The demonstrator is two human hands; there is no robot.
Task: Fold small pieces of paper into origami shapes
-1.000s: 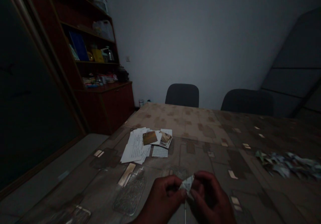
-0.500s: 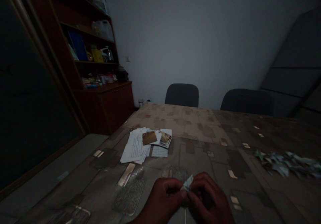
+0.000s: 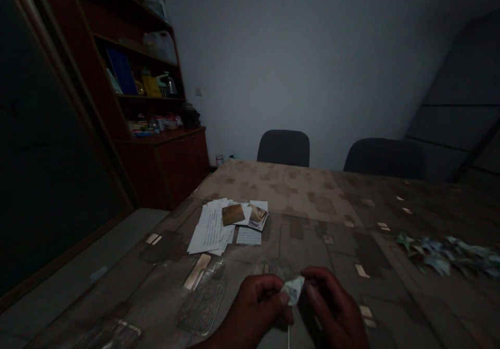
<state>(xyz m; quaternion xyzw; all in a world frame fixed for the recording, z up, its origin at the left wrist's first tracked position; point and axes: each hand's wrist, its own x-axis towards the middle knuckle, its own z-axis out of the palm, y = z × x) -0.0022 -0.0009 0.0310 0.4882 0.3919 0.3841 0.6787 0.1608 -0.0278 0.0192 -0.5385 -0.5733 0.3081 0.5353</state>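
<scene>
The right hand, which half a second ago closed against the work, has opened its thumb and forefinger apart, while the left hand pinches the small, pale, folded paper piece between the two hands; the hold now seems to rest with the left alone, though I cannot tell whether the right forefinger grazes its tip; far beyond the hands rises a plain grey wall, beneath them spreads a long table under a brown patterned cover, far left stands a dark red wooden cabinet, straight ahead a rounded dark grey chair, well right a heap of crumpled greenish-grey pieces, and ahead to the left white printed sheets bearing a brown rectangular card
</scene>
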